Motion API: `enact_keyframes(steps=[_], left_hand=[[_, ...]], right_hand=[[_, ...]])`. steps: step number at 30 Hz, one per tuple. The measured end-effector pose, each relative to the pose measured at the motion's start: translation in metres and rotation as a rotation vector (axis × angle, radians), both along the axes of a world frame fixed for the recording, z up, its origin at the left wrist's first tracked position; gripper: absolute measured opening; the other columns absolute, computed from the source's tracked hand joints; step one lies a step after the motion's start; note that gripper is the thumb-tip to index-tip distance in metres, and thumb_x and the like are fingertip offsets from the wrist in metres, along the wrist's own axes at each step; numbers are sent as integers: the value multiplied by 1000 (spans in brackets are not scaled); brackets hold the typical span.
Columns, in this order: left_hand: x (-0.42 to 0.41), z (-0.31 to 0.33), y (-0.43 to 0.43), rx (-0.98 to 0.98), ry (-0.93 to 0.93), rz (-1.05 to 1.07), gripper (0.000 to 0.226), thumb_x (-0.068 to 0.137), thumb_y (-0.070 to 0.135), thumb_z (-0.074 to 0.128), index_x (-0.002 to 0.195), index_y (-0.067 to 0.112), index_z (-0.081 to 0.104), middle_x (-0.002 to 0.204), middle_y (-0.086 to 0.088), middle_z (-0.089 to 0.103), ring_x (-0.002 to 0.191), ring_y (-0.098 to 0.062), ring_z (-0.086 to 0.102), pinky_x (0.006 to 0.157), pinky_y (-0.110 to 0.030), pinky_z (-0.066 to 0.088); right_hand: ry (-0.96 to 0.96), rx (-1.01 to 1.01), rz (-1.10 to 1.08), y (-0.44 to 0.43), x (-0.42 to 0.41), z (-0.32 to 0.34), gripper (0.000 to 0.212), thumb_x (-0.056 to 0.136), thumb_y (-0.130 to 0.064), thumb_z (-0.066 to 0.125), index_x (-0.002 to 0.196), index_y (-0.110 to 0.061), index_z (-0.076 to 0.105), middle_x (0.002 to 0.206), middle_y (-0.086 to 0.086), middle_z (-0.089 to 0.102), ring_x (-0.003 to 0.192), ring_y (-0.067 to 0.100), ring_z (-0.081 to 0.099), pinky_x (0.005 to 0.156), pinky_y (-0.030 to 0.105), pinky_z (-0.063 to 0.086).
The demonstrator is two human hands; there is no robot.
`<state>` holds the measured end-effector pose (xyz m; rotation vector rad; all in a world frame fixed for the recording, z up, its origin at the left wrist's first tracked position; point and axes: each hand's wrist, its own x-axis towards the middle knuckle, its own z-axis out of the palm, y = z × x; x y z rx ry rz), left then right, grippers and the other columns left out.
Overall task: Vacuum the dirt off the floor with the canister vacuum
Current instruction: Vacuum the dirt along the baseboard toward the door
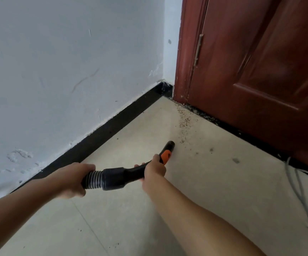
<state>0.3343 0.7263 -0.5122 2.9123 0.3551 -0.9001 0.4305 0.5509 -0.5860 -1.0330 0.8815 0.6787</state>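
Left hand (pixel 73 179) was wrapped fully round the ribbed hose (pixel 92 179), fingers curled tight, black cuff (pixel 112 179) just past the fingertips. Right hand (pixel 154 169) was closed round the curved handle (pixel 132 172), fingers curled over the top, orange slider (pixel 165 157) just beyond them. Nozzle mouth (pixel 170 145) was held ahead of the right fingers, low over the floor (pixel 214 191); contact couldn't be told. Canister body wasn't in view.

Dirt (pixel 183 122) was scattered in a trail beyond the nozzle, running away from the right fingers toward the door (pixel 260 71), thickest near the corner.

Judgement: the mouth should be laid flat and fed slowly along the trail, nearest grains first. Slack should be fed by the left hand so the tip isn't dragged back. Grit was likely trapped at the threshold, so 2 passes advised. Cables (pixel 300 191), well right of the right fingers, should be avoided.
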Motion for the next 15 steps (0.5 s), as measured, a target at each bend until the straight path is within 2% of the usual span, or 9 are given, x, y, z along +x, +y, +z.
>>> enact_keyframes(steps=[4, 8, 11, 15], left_hand=[[18, -5, -23, -90, -7, -62, 26, 70, 13, 65, 77, 28, 44, 80, 7, 55, 72, -7, 50, 56, -21, 35], [47, -6, -50, -184, -86, -100, 27, 69, 16, 67, 79, 26, 45, 79, 6, 56, 72, -8, 50, 56, -24, 36], [67, -4, -66, -234, -141, -104, 29, 70, 16, 68, 78, 26, 43, 77, 6, 54, 67, -7, 49, 53, -23, 35], [88, -8, -80, -268, -197, -66, 27, 71, 16, 69, 80, 23, 44, 76, 5, 53, 64, -8, 48, 51, -22, 33]], right_hand=[[0, -45, -101, -32, 14, -1, 28, 104, -34, 50, 112, -8, 46, 84, 12, 59, 59, 26, 64, 77, 43, 61], [-27, -69, -64, -58, 57, 7, 29, 103, -32, 52, 121, -10, 47, 88, 14, 59, 66, 30, 64, 67, 43, 57], [-64, -108, 40, -67, 89, 12, 30, 103, -31, 51, 119, -6, 46, 84, 13, 57, 68, 29, 63, 64, 42, 56], [-106, -165, 145, -73, 126, 17, 17, 105, -27, 48, 116, -15, 43, 85, 12, 53, 69, 25, 59, 75, 41, 57]])
